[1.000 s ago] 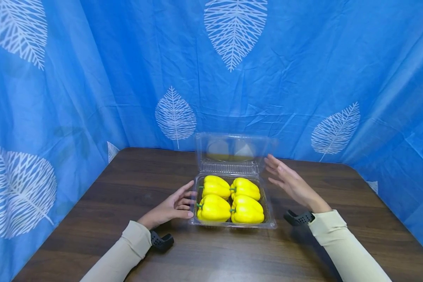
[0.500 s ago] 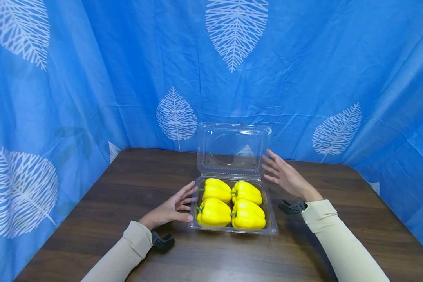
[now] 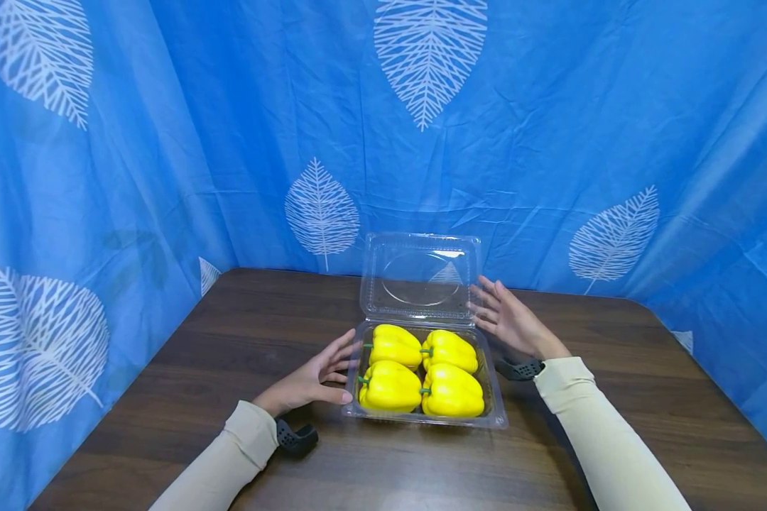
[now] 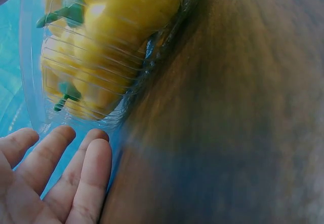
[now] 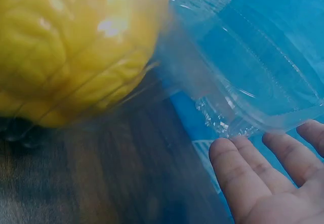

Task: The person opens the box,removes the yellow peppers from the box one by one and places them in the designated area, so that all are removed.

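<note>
A clear plastic clamshell container [image 3: 434, 420] stands on the table with its hinged lid [image 3: 420, 277] raised at the back. Several yellow bell peppers [image 3: 390, 387] with green stems lie inside in two rows. At the container's left side is my left hand [image 3: 309, 380], fingers loosely spread, thumb tip at the near left corner of the rim. In the left wrist view its fingertips [image 4: 61, 133] are close to the ribbed side wall. My right hand [image 3: 514, 323] has its fingers extended beside the lid's right edge; in the right wrist view the fingertips [image 5: 223, 150] are right at that edge.
The container stands on a dark wooden table [image 3: 383, 461]. A blue curtain [image 3: 524, 142] with white leaf prints hangs behind and along both sides. Each wrist wears a black band [image 3: 296, 438] below a pale sleeve [image 3: 224, 454].
The lid, tilted forward and blurred at first, has swung up and leans back. My right hand has shifted left alongside the lid. My left hand has stayed by the container's left side.
</note>
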The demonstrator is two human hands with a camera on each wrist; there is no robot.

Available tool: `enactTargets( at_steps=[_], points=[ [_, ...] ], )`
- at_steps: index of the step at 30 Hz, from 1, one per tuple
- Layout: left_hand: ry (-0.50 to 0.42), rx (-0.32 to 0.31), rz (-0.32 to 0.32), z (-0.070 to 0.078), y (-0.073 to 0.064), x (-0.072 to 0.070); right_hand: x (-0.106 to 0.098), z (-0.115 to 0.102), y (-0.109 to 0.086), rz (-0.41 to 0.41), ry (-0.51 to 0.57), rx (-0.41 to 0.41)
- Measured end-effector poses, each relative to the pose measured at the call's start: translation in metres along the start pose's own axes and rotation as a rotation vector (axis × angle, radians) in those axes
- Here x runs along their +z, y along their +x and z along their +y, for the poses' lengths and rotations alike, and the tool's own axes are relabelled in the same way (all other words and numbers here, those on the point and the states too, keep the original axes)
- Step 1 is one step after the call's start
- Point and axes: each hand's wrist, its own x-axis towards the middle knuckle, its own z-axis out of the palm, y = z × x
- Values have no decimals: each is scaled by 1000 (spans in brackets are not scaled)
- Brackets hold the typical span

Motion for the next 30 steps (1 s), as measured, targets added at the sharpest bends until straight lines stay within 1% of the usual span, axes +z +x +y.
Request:
enactTargets(
  at_steps=[7, 15, 21, 25, 30],
  points=[
    [2, 8, -12, 0, 0, 0, -3, 8, 3, 2, 77, 45],
    [-4, -11, -7, 0, 1, 1, -5, 21, 3, 18, 86, 66],
    [-6, -5, -7, 0, 0, 1, -2, 27, 3, 27, 123, 81],
    [-9, -15, -4, 1, 1, 1, -1, 29, 2, 44, 156, 101],
    [5, -21, -6, 3, 0, 0, 0, 32, 1, 41, 194, 122]
  ],
)
